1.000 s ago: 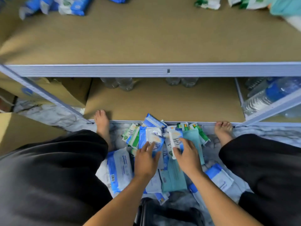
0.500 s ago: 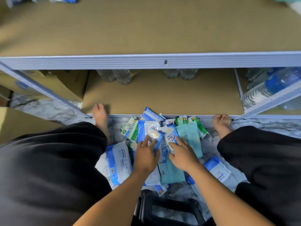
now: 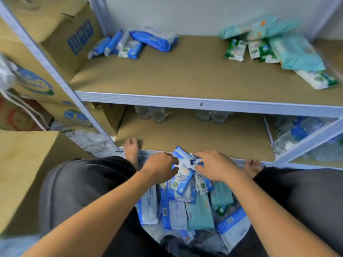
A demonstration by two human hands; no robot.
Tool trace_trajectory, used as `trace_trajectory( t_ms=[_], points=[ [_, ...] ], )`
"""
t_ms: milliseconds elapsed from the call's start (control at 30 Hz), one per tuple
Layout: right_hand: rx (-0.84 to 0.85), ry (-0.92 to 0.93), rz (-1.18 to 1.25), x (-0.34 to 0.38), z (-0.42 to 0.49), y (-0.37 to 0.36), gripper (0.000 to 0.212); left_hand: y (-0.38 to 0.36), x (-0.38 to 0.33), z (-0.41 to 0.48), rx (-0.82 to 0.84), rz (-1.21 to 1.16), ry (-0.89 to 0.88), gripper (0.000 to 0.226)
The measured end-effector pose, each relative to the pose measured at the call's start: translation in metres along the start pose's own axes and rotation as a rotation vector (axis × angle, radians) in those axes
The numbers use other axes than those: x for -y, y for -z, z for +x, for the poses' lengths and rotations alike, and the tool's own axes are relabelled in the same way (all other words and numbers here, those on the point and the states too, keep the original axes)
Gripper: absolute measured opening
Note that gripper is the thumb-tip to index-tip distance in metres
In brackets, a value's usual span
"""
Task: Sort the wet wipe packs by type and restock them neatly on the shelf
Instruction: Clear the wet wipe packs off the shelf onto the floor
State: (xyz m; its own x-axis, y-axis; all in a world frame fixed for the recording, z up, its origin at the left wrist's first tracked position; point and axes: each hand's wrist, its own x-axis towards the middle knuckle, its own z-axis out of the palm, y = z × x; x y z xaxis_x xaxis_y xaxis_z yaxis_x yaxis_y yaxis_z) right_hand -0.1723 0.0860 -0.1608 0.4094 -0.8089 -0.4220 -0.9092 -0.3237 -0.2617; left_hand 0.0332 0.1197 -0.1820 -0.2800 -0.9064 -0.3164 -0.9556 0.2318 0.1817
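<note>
- The left hand (image 3: 159,168) has its fingers curled round the top edge of a small blue wipe pack (image 3: 180,184); the pack hangs down from the grip, above the heap on the floor.
- The right hand (image 3: 213,167) pinches the top of a second small blue pack (image 3: 202,185), which hangs just beside the first. The two packs touch where the fingertips meet, and motion blur hides the exact finger placement there.
- Both hands are held close together between the person's knees, in front of the lower shelf's edge.
- The pile of wipe packs (image 3: 174,214) lies on the marble-patterned floor (image 3: 89,140) between the bare feet. It holds large blue-and-white packs, teal packs (image 3: 200,215) and a small green pack (image 3: 220,209), all overlapping.
- The upper shelf board (image 3: 185,76) carries a cluster of blue packs (image 3: 137,42) at the back left.
- At the back right of the same board are green-and-white packs (image 3: 235,50) and large teal packs (image 3: 295,52), loosely heaped, well apart from the blue cluster.
- The lower shelf board (image 3: 194,141) has clear water bottles (image 3: 157,114) standing at the back.
- More water bottles with blue labels (image 3: 297,134) lie to the right, behind the slanted frame post.
- Cardboard boxes (image 3: 61,34) are stacked to the left of the shelving.
</note>
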Motion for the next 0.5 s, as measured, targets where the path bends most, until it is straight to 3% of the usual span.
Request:
trace_trajectory(
  t_ms=[200, 500],
  points=[
    [-0.174, 0.146, -0.068, 0.043, 0.000, 0.103, 0.053, 0.101, 0.040, -0.017, -0.251, 0.047, 0.008, 0.032],
    [-0.348, 0.258, -0.154, 0.086, 0.073, 0.200, 0.047, 0.197, 0.119, 0.007, -0.554, 0.005, 0.100, 0.029]
  ],
)
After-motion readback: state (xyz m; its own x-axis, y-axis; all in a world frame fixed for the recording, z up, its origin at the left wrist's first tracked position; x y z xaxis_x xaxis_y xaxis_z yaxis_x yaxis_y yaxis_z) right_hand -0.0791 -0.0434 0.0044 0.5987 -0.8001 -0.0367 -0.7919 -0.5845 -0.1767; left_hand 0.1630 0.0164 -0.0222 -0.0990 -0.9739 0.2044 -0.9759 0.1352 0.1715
